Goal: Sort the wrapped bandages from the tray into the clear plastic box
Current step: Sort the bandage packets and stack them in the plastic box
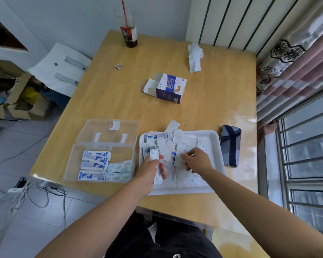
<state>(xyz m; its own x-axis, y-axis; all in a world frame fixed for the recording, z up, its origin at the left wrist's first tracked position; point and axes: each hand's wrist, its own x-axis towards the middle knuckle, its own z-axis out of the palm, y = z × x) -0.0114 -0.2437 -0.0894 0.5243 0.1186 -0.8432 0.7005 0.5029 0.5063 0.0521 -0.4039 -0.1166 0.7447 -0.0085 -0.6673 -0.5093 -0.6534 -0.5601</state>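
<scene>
Left hand [150,170] gripped a white paper-wrapped bandage [154,155]; just right of it, right hand [198,161] pinched another wrapped bandage [177,161] above the white plastic tray [215,135].

Bandages [175,142] heaped in tray [213,135], several in box [72,164].

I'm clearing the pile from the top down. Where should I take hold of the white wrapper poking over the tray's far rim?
Pinch the white wrapper by its raised far end, coming from above, thumb and finger on its flat faces. That end juts clear beyond the tray rim; its near end lies tucked in the pile.
</scene>
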